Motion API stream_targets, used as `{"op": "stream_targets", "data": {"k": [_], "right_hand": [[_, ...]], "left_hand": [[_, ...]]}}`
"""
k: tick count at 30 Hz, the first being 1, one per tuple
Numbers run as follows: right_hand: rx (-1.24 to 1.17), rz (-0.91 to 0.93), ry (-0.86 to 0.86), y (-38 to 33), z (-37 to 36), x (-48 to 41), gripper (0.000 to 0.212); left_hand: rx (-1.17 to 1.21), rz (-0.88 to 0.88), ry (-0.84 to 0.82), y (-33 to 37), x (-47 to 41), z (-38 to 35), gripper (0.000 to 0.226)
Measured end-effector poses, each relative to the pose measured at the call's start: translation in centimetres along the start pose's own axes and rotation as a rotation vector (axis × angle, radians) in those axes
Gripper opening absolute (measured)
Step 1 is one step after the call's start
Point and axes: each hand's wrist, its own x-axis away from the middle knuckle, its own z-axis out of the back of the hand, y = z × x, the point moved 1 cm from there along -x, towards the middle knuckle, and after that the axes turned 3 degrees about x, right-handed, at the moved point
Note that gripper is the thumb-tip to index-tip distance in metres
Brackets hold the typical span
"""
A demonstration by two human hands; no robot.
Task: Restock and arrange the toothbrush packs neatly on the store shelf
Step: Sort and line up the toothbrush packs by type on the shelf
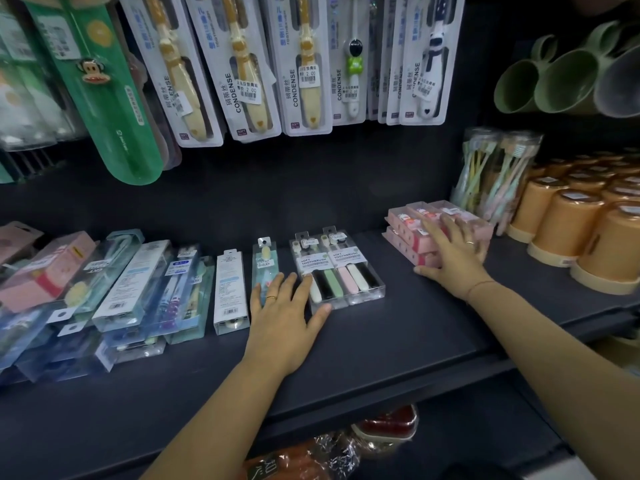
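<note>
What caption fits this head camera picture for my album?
On a dark shelf, left hand touches clear toothbrush packs, right hand rests on stacked pink packs.

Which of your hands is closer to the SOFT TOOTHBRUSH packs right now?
Left. The left hand lies flat against the SOFT TOOTHBRUSH packs, touching their near left corner; the right hand rests on the pink packs further right.

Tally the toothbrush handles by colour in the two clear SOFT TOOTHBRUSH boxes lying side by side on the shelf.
White plastic toothbrush handles: 2
Black plastic toothbrush handles: 2
Green plastic toothbrush handle: 1
Pink plastic toothbrush handle: 1
Total: 6
</note>
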Motion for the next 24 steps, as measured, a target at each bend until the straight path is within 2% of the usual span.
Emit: {"op": "stream_targets", "data": {"k": [5, 8, 10, 12, 14, 16, 17, 21, 24], "right_hand": [[0.087, 0.018, 0.022, -0.5, -0.2, -0.5, 0.095], [0.062, 0.046, 0.117, -3.4, 0.0, 1.0, 0.099], [-0.086, 0.176, 0.181, -7.3, 0.0, 2.7, 0.085], [-0.331, 0.31, 0.1, -12.6, -0.3, 5.0, 0.066], [-0.453, 0.401, -0.112, -17.7, -1.7, 7.5, 0.056], [-0.435, 0.44, -0.246, -21.5, -3.8, 8.8, 0.058], [-0.381, 0.435, -0.257, -22.8, -4.8, 8.9, 0.058], [-0.266, 0.349, -0.201, -24.7, -6.4, 8.9, 0.048], [-0.277, 0.393, -0.201, -24.3, -6.5, 9.9, 0.046]], "left_hand": [[0.003, 0.022, 0.04, 0.0, 0.3, 0.3, 0.071], [-0.041, 0.06, 0.11, -0.9, 1.4, 1.0, 0.081], [-0.059, 0.094, 0.268, -3.0, 2.5, 1.9, 0.078], [-0.138, 0.129, 0.368, -6.1, 3.8, 2.6, 0.07], [-0.226, 0.095, 0.268, -8.5, 4.8, 2.9, 0.068], [-0.293, 0.02, 0.11, -9.7, 5.6, 2.6, 0.066], [-0.301, 0.005, 0.054, -9.7, 5.9, 2.9, 0.065], [-0.288, -0.001, 0.037, -8.3, 7.1, 4.2, 0.061], [-0.24, 0.022, 0.141, -7.4, 9.0, 3.7, 0.055]]}}
